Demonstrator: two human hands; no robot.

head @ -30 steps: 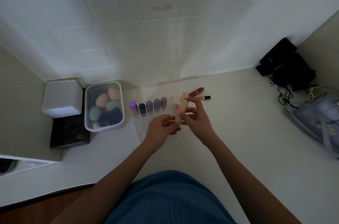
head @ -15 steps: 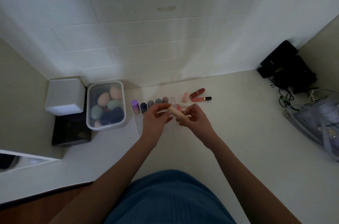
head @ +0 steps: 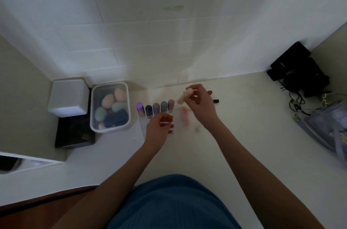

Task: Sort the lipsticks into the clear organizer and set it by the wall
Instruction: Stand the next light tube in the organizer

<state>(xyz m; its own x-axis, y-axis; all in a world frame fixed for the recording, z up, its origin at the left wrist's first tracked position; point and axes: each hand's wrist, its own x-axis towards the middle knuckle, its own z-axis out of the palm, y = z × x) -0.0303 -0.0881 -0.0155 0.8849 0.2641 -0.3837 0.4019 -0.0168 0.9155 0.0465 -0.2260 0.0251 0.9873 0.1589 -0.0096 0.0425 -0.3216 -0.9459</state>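
The clear organizer (head: 179,119) lies on the white counter, hard to make out. Several lipsticks stand in its back row, from a purple one (head: 140,109) to a mauve one (head: 170,105). An orange lipstick (head: 185,115) sits in its right part. My right hand (head: 200,105) grips a beige lipstick (head: 185,96) tilted above the row's right end. My left hand (head: 159,129) hovers over the organizer's front left, fingers loosely curled, holding nothing. A dark-capped lipstick (head: 216,100) shows behind my right hand.
A clear tub of makeup sponges (head: 110,106) stands left of the organizer, beside a white box (head: 68,96) on a black box (head: 75,133). Black gear with cables (head: 298,71) and a clear pouch (head: 326,127) lie at the right. The tiled wall (head: 150,41) is close behind.
My left hand has let go of the beige lipstick and dropped toward the organizer's front. My right hand has carried the lipstick up and back, over the right end of the row.
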